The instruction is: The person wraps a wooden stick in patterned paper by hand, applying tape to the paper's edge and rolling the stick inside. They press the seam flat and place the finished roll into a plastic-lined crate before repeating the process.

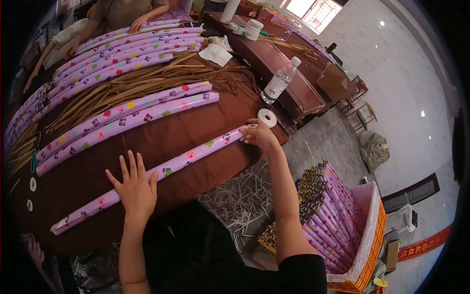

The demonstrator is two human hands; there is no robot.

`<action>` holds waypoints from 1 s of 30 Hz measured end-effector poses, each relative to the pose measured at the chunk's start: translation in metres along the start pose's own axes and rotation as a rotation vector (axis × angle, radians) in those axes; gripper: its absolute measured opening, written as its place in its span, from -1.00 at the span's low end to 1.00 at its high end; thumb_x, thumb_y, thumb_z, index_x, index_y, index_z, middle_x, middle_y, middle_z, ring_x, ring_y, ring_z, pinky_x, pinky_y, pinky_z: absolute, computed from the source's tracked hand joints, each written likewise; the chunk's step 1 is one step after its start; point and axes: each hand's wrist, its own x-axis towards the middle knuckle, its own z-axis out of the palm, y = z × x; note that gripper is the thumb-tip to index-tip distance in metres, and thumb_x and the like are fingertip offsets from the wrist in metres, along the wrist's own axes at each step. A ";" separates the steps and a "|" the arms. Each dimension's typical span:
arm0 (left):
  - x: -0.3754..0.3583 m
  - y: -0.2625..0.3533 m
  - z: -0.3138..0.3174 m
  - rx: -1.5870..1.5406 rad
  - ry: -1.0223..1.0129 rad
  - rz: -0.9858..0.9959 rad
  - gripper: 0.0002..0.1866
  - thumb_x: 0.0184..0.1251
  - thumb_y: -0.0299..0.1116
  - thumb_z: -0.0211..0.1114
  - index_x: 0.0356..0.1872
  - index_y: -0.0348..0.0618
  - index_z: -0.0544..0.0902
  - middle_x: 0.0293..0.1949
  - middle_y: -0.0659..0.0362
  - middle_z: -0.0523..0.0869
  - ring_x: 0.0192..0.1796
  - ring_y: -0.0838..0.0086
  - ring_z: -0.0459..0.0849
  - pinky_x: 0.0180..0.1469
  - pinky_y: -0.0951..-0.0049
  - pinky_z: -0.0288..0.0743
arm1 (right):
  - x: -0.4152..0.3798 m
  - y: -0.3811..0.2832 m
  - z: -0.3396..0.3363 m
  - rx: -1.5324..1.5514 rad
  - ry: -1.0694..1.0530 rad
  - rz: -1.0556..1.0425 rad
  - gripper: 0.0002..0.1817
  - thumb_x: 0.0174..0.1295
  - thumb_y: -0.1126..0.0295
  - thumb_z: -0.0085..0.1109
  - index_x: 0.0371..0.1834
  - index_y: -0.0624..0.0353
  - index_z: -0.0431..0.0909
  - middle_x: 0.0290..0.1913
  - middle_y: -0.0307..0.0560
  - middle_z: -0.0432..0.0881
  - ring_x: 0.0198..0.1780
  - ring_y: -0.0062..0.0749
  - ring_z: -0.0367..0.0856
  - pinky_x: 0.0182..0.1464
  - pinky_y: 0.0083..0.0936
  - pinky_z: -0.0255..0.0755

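Note:
A roll of lilac patterned wrapping paper lies diagonally across the brown-covered table in front of me. My left hand rests on its nearer half, palm down with the fingers spread. At the far right end, the fingers of my right hand are closed round the roll's tip. Just beyond that hand a white roll of tape lies flat near the table edge. Two more wrapping paper rolls lie side by side further back.
Brown paper strips and several more rolls cover the back, where another person's hand rests. A water bottle stands at the right. An orange crate of rolls and shredded paper are on the floor.

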 end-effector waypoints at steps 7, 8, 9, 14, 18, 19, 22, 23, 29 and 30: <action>0.003 0.000 -0.006 -0.037 -0.119 -0.034 -0.32 0.57 0.09 -0.14 0.48 -0.23 0.28 0.53 -0.02 0.21 0.58 0.06 0.10 0.50 -0.36 -0.30 | 0.011 0.000 -0.009 0.015 -0.058 0.069 -0.39 0.23 0.54 0.35 0.24 0.18 0.16 -0.13 0.01 0.69 -0.27 -0.27 0.74 -0.21 -0.46 0.67; 0.004 0.000 -0.007 -0.042 -0.131 -0.037 -0.32 0.58 0.09 -0.15 0.48 -0.23 0.27 0.53 -0.03 0.21 0.58 0.06 0.10 0.50 -0.36 -0.29 | 0.011 0.000 -0.009 0.016 -0.072 0.074 -0.40 0.24 0.54 0.34 0.24 0.19 0.16 -0.11 0.01 0.69 -0.27 -0.27 0.74 -0.19 -0.45 0.68; 0.004 0.000 -0.009 -0.043 -0.131 -0.038 -0.32 0.58 0.09 -0.15 0.48 -0.23 0.27 0.53 -0.03 0.21 0.58 0.06 0.10 0.50 -0.36 -0.29 | 0.012 0.000 -0.010 0.015 -0.073 0.074 -0.40 0.24 0.54 0.34 0.24 0.19 0.16 -0.11 0.01 0.69 -0.27 -0.27 0.74 -0.19 -0.45 0.68; 0.006 0.000 -0.014 -0.084 -0.181 -0.049 -0.32 0.58 0.09 -0.14 0.47 -0.25 0.29 0.52 -0.04 0.23 0.57 0.05 0.12 0.50 -0.34 -0.28 | 0.004 -0.003 -0.008 -0.012 -0.115 -0.005 -0.36 0.29 0.57 0.27 0.34 0.32 0.09 -0.08 0.05 0.60 -0.21 -0.22 0.74 -0.12 -0.43 0.73; 0.007 0.000 -0.014 -0.088 -0.176 -0.040 -0.32 0.58 0.08 -0.14 0.46 -0.26 0.30 0.52 -0.05 0.24 0.57 0.04 0.12 0.50 -0.34 -0.27 | 0.003 0.003 -0.010 0.003 -0.114 -0.047 -0.37 0.31 0.60 0.22 0.35 0.30 0.06 -0.07 0.05 0.57 -0.16 -0.19 0.74 -0.08 -0.40 0.73; 0.006 -0.001 -0.014 -0.086 -0.173 -0.043 -0.32 0.58 0.08 -0.14 0.46 -0.26 0.30 0.52 -0.05 0.24 0.57 0.04 0.12 0.50 -0.34 -0.27 | 0.003 0.004 -0.011 0.026 -0.129 -0.056 -0.38 0.33 0.60 0.19 0.35 0.30 0.06 -0.06 0.05 0.57 -0.14 -0.17 0.73 -0.06 -0.39 0.73; 0.006 0.001 -0.015 -0.085 -0.166 -0.049 -0.32 0.58 0.08 -0.15 0.46 -0.26 0.30 0.52 -0.06 0.24 0.57 0.04 0.12 0.50 -0.34 -0.27 | 0.002 0.008 -0.014 0.087 -0.165 -0.084 -0.42 0.35 0.61 0.14 0.35 0.30 0.06 -0.04 0.06 0.55 -0.12 -0.14 0.73 -0.02 -0.37 0.73; 0.006 0.001 -0.015 -0.085 -0.164 -0.050 -0.33 0.59 0.08 -0.15 0.46 -0.26 0.30 0.51 -0.06 0.24 0.57 0.04 0.12 0.50 -0.34 -0.27 | 0.002 0.010 -0.015 0.127 -0.185 -0.102 -0.44 0.37 0.62 0.11 0.35 0.30 0.07 -0.03 0.07 0.54 -0.11 -0.13 0.72 0.00 -0.36 0.72; 0.006 0.000 -0.013 -0.088 -0.160 -0.052 -0.33 0.59 0.07 -0.15 0.46 -0.27 0.30 0.52 -0.05 0.24 0.57 0.03 0.12 0.50 -0.35 -0.29 | -0.002 0.014 -0.018 0.283 -0.169 -0.117 -0.46 0.39 0.62 0.06 0.35 0.28 0.06 -0.04 0.09 0.54 -0.11 -0.09 0.73 0.02 -0.33 0.72; 0.006 0.000 -0.012 -0.089 -0.157 -0.053 -0.33 0.59 0.07 -0.15 0.46 -0.27 0.30 0.52 -0.05 0.24 0.57 0.03 0.12 0.50 -0.35 -0.29 | -0.005 0.012 -0.018 0.281 -0.169 -0.120 -0.46 0.39 0.62 0.06 0.35 0.28 0.06 -0.04 0.09 0.54 -0.11 -0.09 0.73 0.02 -0.33 0.72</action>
